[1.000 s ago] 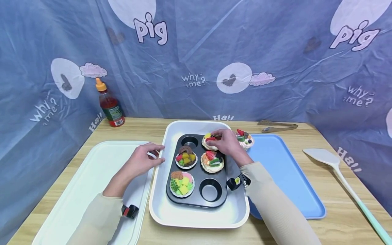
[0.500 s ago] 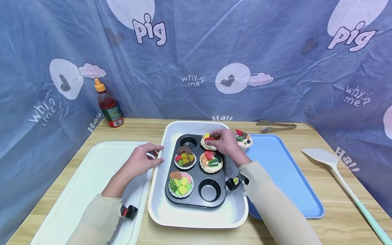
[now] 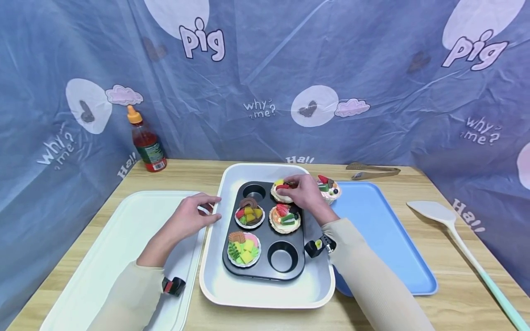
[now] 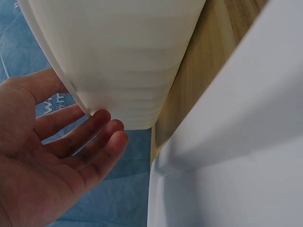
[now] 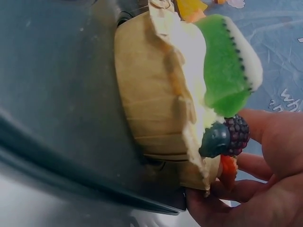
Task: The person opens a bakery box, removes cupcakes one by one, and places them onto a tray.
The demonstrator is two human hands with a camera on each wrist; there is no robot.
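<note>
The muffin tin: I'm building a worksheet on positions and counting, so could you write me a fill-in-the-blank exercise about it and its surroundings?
1. The black muffin tin sits inside a white pan, with ____ of its six cups visibly empty.
2. The right hand holds a fruit tart at row ____, counting from the row nearest the person.
3. The left hand is at the pan's ____ rim.
4. The tray under the right forearm is ____.

Missing words: two; three; left; blue.
</note>
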